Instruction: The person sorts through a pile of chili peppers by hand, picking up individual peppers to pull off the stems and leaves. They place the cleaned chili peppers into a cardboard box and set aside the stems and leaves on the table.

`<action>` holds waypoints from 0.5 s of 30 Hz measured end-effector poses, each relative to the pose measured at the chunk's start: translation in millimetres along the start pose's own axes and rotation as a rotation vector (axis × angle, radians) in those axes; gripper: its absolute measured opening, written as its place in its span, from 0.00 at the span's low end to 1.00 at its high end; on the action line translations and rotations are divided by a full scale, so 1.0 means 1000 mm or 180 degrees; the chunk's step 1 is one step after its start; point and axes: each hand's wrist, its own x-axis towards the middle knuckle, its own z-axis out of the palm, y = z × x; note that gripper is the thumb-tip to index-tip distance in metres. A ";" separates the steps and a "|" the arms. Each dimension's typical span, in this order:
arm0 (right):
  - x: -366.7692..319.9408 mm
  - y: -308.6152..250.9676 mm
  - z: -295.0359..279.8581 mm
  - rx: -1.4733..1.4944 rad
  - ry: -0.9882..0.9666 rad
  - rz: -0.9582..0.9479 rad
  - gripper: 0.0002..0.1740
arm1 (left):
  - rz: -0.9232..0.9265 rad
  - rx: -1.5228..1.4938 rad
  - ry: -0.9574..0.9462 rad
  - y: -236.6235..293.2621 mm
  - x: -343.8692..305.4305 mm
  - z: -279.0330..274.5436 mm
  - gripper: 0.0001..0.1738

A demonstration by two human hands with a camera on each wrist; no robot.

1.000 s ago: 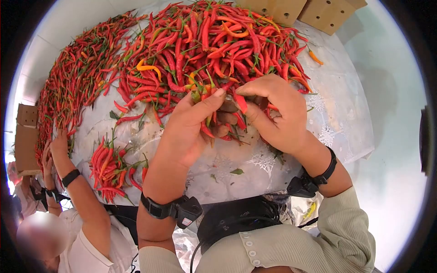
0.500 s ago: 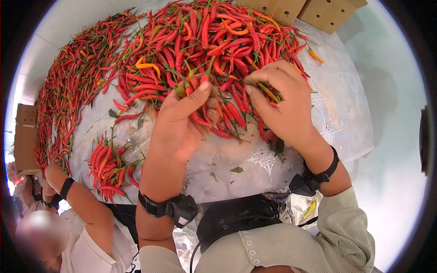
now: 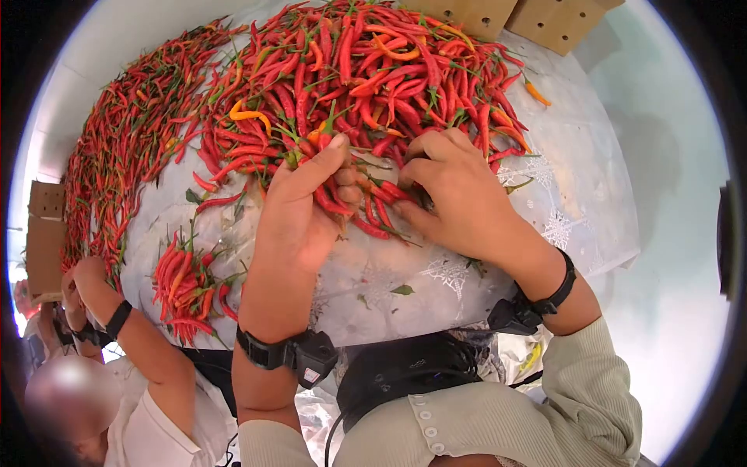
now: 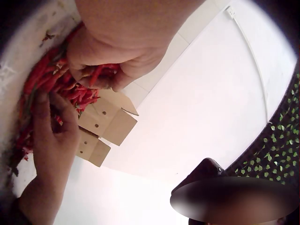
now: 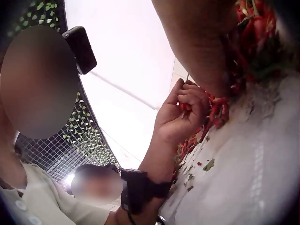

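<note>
My left hand (image 3: pixel 299 202) grips a bunch of red chili peppers (image 3: pixel 333 204), their green stems poking up past the thumb. In the left wrist view the same hand (image 4: pixel 122 56) has red chilies (image 4: pixel 105 72) inside its curled fingers. Just right of it, my right hand (image 3: pixel 467 194) bends over the near edge of the big chili heap (image 3: pixel 366 70). Its thumb and forefinger pinch a red chili (image 3: pixel 391 189); the other fingers are partly hidden. Several loose chilies (image 3: pixel 373 218) lie between the hands.
A small bunch of chilies (image 3: pixel 185 280) lies left of my left forearm. A second, larger heap (image 3: pixel 132 132) spreads along the far left, where another person's arm (image 3: pixel 148 335) reaches in. Cardboard boxes (image 3: pixel 556 23) with holes stand behind the heap. Leaf scraps (image 3: pixel 402 289) dot the white tablecloth (image 3: pixel 366 319).
My right hand first moved away from the left hand over the heap, then came back left and down to the chilies near it. My left hand shifted slightly left, still holding its bunch.
</note>
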 end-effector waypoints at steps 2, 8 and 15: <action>0.001 -0.001 -0.001 -0.0010 -0.0077 0.0088 0.13 | -0.0001 -0.0002 0.0086 0.000 0.000 -0.002 0.08; -0.002 -0.001 -0.001 -0.0021 0.0051 -0.0078 0.11 | 0.0068 -0.0191 0.0133 0.001 0.000 0.001 0.08; -0.002 -0.002 -0.004 -0.0025 -0.0023 0.0081 0.12 | 0.0114 -0.0350 -0.0041 0.002 0.001 -0.004 0.07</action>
